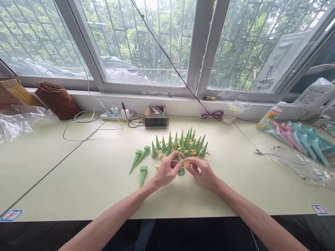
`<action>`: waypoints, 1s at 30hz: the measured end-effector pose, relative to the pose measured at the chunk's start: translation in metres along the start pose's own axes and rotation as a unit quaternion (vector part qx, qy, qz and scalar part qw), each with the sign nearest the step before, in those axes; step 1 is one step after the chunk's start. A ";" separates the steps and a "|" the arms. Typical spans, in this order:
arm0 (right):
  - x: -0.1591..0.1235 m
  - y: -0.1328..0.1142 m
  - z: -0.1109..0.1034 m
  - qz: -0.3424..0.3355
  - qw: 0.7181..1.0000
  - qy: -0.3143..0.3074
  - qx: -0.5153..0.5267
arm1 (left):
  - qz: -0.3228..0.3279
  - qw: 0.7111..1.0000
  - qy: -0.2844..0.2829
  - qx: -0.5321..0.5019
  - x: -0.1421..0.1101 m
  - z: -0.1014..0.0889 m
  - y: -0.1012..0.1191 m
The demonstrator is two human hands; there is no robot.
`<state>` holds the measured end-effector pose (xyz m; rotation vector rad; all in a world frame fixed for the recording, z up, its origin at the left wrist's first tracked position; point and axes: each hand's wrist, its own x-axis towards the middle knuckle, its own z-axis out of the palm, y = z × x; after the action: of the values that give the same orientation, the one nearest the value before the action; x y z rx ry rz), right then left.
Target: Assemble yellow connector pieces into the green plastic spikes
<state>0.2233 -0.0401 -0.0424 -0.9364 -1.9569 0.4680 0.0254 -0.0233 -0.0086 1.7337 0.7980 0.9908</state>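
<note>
In the middle of the table my left hand point(170, 167) is closed on a green plastic watering spike point(181, 171), held point up with its wide cap down. My right hand point(201, 170) is beside it, thumb and fingers pinched at a small yellow valve piece point(186, 164) next to the spike. Just beyond my hands several green spikes point(188, 139) stand upright on their caps, with small yellow pieces among them. Left of my left hand, loose green spikes point(142, 170) lie on the table. Two loose yellow pieces point(157, 167) lie close to my left wrist.
A power strip point(112, 116), a small cardboard box point(156, 110) and a coiled red-black wire point(212, 115) are along the wall. To the right are a bottle point(270, 116), bagged pink and teal plastic items point(303, 139) and a coiled cable point(290, 158). A brown bundle point(56, 101) sits at left.
</note>
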 end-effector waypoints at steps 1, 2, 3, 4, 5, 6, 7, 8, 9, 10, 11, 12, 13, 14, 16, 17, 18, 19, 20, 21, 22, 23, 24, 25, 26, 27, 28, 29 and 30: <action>0.000 0.000 0.000 -0.007 1.000 -0.001 -0.004 | -0.014 1.000 0.004 -0.014 0.001 -0.001 0.002; 0.000 0.000 0.000 -0.015 1.000 -0.003 -0.011 | -0.026 0.999 0.005 -0.026 0.001 -0.002 0.003; -0.001 0.000 0.000 -0.025 0.999 -0.005 -0.020 | -0.036 0.999 0.004 -0.036 0.002 -0.003 0.004; 0.000 0.000 0.000 -0.035 0.999 -0.006 -0.030 | -0.042 0.998 0.002 -0.045 0.002 -0.003 0.004; 0.000 -0.001 -0.001 -0.046 0.998 -0.006 -0.037 | -0.045 0.998 -0.001 -0.051 0.002 -0.003 0.004; 0.000 -0.001 -0.001 -0.056 0.998 -0.008 -0.042 | -0.044 0.998 -0.005 -0.052 0.002 -0.003 0.003; 0.000 -0.001 -0.001 -0.065 0.997 -0.010 -0.043 | -0.040 0.998 -0.009 -0.050 0.001 -0.003 0.002; 0.000 -0.001 -0.001 -0.072 0.996 -0.014 -0.041 | -0.033 0.998 -0.013 -0.045 0.001 -0.003 0.001; 0.000 0.000 0.000 -0.077 0.996 -0.019 -0.038 | -0.026 0.999 -0.017 -0.039 0.000 -0.002 0.000; 0.000 0.000 0.000 -0.079 0.996 -0.024 -0.036 | -0.017 0.999 -0.020 -0.033 0.000 -0.002 -0.001; 0.000 0.000 0.000 -0.078 0.996 -0.029 -0.036 | -0.009 0.999 -0.022 -0.027 -0.001 -0.002 -0.002; 0.000 0.000 -0.001 -0.076 0.996 -0.033 -0.038 | -0.001 1.000 -0.023 -0.020 -0.001 -0.001 -0.003; 0.000 0.000 -0.001 -0.073 0.996 -0.037 -0.041 | 0.008 1.000 -0.023 -0.009 -0.002 -0.001 -0.003; 0.000 0.001 -0.001 -0.072 0.996 -0.041 -0.045 | 0.018 1.000 -0.025 0.005 -0.002 -0.001 -0.004; -0.001 0.001 -0.001 -0.073 0.995 -0.048 -0.052 | 0.041 0.998 -0.034 0.042 -0.004 -0.002 -0.005; -0.001 0.001 -0.001 -0.073 0.995 -0.051 -0.054 | 0.053 0.996 -0.039 0.061 -0.004 -0.002 -0.006; -0.001 0.001 -0.001 -0.073 0.994 -0.054 -0.056 | 0.066 0.994 -0.044 0.082 -0.005 -0.002 -0.007; -0.001 0.001 -0.001 -0.073 0.994 -0.057 -0.057 | 0.081 0.990 -0.047 0.104 -0.005 -0.002 -0.008; -0.001 0.001 -0.001 -0.071 0.994 -0.062 -0.058 | 0.099 0.986 -0.048 0.128 -0.005 -0.003 -0.009; -0.001 0.001 -0.001 -0.068 0.994 -0.068 -0.058 | 0.118 0.980 -0.048 0.154 -0.005 -0.003 -0.010; -0.002 0.001 -0.001 -0.065 0.993 -0.075 -0.057 | 0.138 0.973 -0.048 0.179 -0.005 -0.004 -0.010; -0.001 0.001 -0.001 -0.060 0.993 -0.081 -0.057 | 0.158 0.966 -0.048 0.201 -0.005 -0.004 -0.011; -0.001 0.001 -0.001 -0.056 0.993 -0.086 -0.057 | 0.174 0.959 -0.049 0.218 -0.005 -0.005 -0.011; -0.001 0.002 0.000 -0.050 0.993 -0.087 -0.057 | 0.187 0.954 -0.049 0.231 -0.005 -0.005 -0.011; -0.001 0.002 0.000 -0.044 0.994 -0.085 -0.057 | 0.196 0.950 -0.048 0.239 -0.005 -0.005 -0.011; -0.001 0.002 0.000 -0.039 0.994 -0.081 -0.056 | 0.201 0.947 -0.046 0.245 -0.005 -0.004 -0.011; -0.001 0.002 -0.001 -0.033 0.995 -0.077 -0.055 | 0.203 0.946 -0.043 0.250 -0.004 -0.004 -0.010; 0.000 0.002 -0.001 -0.028 0.996 -0.072 -0.053 | 0.203 0.945 -0.038 0.253 -0.004 -0.004 -0.010; 0.000 0.003 -0.001 -0.024 0.996 -0.065 -0.050 | 0.201 0.946 -0.030 0.253 -0.004 -0.003 -0.010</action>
<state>0.2251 -0.0386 -0.0438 -0.9399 -2.1332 0.4160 0.0200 -0.0224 -0.0182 2.4312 0.7121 1.0500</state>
